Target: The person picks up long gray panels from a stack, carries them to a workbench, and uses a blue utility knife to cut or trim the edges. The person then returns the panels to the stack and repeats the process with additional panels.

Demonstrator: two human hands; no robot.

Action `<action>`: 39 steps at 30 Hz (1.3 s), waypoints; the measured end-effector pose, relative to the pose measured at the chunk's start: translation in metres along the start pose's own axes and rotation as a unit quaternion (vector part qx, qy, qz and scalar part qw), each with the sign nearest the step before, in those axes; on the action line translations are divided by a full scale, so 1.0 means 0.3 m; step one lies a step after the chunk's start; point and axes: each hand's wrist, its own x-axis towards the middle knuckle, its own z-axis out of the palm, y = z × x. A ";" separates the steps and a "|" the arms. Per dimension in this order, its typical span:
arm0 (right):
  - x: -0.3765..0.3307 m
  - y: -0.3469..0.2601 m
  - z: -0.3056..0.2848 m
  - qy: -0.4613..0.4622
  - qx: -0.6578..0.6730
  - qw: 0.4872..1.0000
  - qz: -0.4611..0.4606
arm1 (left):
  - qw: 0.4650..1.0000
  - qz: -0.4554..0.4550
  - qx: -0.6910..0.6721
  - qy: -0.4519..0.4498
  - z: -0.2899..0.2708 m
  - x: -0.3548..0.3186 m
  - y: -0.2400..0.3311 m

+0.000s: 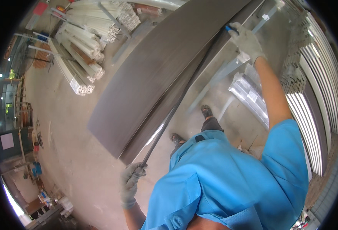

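Observation:
A long dark grey panel (157, 65) stretches across the middle, with a groove along its near edge. A thin black strip (167, 122) runs beside that edge, from my left hand up toward my right. My gloved left hand (130, 184) is closed round the strip's lower end, just off the panel's near corner. At the panel's far end, my gloved right hand (247, 41) grips a small blue object (228, 28) against the edge where the strip meets it. Most of the blue object is hidden by the fingers, so its kind does not show.
Bundles of pale long profiles (75, 65) lie on racks at the far left. Stacked white-edged panels (306, 130) stand close on my right. A plastic-wrapped bundle (249, 92) lies beyond my feet, near the metal bars (218, 76) under the panel.

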 end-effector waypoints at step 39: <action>0.065 0.085 0.062 -0.011 0.026 0.995 0.093 | 0.969 0.102 0.127 0.184 -0.219 0.052 -0.128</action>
